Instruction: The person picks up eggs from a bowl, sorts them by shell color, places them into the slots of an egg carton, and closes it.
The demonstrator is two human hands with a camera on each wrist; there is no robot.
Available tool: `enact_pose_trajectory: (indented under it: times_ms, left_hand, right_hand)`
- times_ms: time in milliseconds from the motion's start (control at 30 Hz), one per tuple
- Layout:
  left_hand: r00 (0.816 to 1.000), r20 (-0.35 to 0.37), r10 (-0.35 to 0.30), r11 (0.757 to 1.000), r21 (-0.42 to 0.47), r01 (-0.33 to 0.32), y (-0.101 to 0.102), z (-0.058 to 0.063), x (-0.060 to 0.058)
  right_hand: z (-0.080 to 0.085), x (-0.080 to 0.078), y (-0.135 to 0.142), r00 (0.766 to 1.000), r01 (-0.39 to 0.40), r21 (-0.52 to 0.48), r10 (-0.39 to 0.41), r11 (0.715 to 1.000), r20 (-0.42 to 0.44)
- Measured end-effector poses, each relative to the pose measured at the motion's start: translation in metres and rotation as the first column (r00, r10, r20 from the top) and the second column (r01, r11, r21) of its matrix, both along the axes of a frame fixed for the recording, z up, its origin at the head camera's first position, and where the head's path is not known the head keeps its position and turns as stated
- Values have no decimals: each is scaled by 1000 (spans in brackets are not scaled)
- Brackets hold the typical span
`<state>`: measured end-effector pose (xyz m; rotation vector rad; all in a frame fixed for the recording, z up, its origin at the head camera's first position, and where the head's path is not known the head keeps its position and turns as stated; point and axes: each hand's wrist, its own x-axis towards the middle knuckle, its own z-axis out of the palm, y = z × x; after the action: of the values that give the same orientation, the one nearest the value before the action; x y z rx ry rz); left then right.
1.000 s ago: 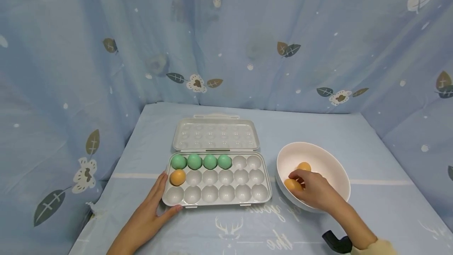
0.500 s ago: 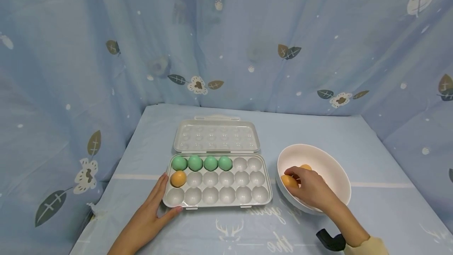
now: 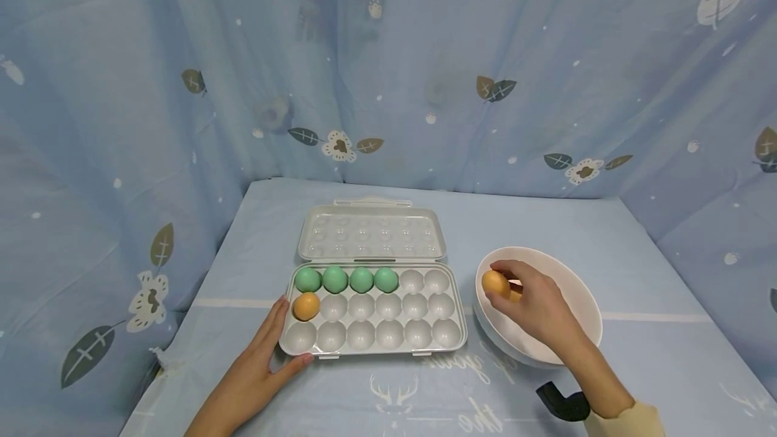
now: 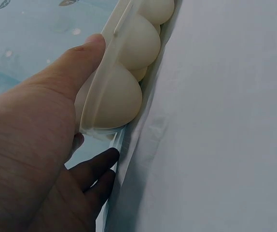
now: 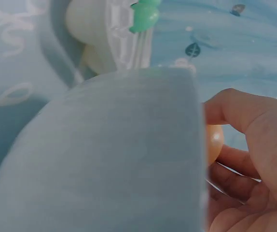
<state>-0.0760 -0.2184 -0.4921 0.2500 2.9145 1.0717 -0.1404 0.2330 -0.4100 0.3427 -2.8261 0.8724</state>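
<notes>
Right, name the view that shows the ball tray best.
The head view: the ball tray shows its rows of cups and opened lid. The left wrist view catches only some cups' undersides and rim; the right wrist view only part, behind the bowl.

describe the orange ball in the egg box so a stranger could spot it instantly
Find the open egg box beside the white bowl. In the head view, go to the left end of its middle row, near the left hand. There sits the box's only orange ball, with four green balls in the row behind.
</notes>
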Motion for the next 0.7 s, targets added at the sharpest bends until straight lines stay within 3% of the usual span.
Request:
enact_pose_trajectory:
  times_ms: [333,700]
  left_hand:
    - [1000,21,3,1000,5,-3,0,1,-1]
    - [1000,-27,-1,1000,14,1,-1,-3,1]
  right_hand:
    - [12,-6,-26,995,-47,-97,38,994,-90]
    - [7,-16,-69,977,-162,-204,127,965,-171]
